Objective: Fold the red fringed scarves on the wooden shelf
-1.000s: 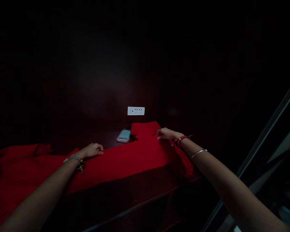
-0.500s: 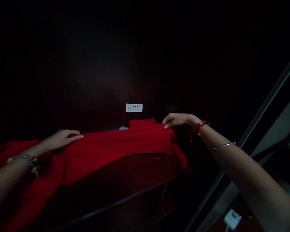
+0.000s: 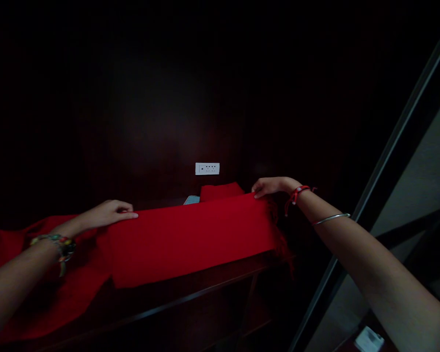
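Note:
A long red scarf [image 3: 190, 239] with a fringed right end is stretched between my hands over a dark wooden shelf. My left hand [image 3: 112, 213], with a beaded bracelet at the wrist, pinches its upper edge. Near the fringe, my right hand [image 3: 269, 186] pinches the same edge; that arm wears a red cord and a silver bangle. Between the hands the cloth hangs fairly flat. Left of my left hand, the rest of it lies loose and rumpled. Behind the stretched part, a folded red cloth [image 3: 222, 190] shows its upper portion.
A white socket plate [image 3: 207, 168] is on the dark back wall. A pale blue flat item [image 3: 191, 200] peeks out behind the scarf. The shelf's front edge [image 3: 168, 304] runs below, and a metal-edged frame [image 3: 385, 156] slants along the right. A small white object [image 3: 368, 340] sits lower right.
Between my hands the scarf has opened from a narrow, gathered band into a wider, flatter panel. In the picture both hands sit slightly lower and further right, as the view has shifted.

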`<state>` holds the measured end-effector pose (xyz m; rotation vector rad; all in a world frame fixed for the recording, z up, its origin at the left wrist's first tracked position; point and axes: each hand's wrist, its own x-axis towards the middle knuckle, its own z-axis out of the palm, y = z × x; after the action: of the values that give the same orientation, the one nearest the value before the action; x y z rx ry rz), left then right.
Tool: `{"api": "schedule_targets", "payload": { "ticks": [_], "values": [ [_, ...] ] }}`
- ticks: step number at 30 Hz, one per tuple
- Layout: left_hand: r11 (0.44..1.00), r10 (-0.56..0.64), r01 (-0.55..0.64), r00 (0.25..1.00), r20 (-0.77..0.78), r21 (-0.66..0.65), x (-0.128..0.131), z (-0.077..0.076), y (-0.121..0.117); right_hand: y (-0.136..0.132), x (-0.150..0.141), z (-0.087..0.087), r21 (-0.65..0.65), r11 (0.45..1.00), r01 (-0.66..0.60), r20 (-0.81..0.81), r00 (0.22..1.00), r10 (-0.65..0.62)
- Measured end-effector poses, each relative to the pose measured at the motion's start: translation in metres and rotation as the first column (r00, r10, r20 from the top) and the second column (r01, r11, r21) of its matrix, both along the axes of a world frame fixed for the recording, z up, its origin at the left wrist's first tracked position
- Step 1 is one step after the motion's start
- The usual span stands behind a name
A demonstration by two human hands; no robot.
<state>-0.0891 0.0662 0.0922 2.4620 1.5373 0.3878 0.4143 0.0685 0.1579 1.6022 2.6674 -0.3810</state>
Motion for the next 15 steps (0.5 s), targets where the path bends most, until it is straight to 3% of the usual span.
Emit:
{"api": "schedule_targets", "payload": {
  "ticks": [3, 6, 10, 15],
  "values": [
    [0.999, -0.028, 0.029, 0.999, -0.04, 0.036, 0.008, -0.017, 0.02, 0.024, -0.001, -0.025, 0.215, 0.976, 0.046, 0.143, 0.987, -0.078],
    [0.996, -0.023, 0.028, 0.998, -0.059, 0.081, 0.012, -0.034, 0.041, 0.043, -0.004, -0.052, 0.351, 0.93, 0.112, 0.2, 0.961, -0.191],
    [0.986, 0.053, -0.045, 0.998, -0.044, 0.158, 0.011, -0.055, 0.062, 0.057, -0.001, -0.077, 0.401, 0.897, 0.188, 0.171, 0.946, -0.275],
    [0.987, 0.097, -0.09, 0.994, -0.045, 0.131, -0.004, -0.075, 0.074, 0.061, 0.008, -0.087, 0.431, 0.864, 0.26, 0.118, 0.933, -0.34]
  ]
}}
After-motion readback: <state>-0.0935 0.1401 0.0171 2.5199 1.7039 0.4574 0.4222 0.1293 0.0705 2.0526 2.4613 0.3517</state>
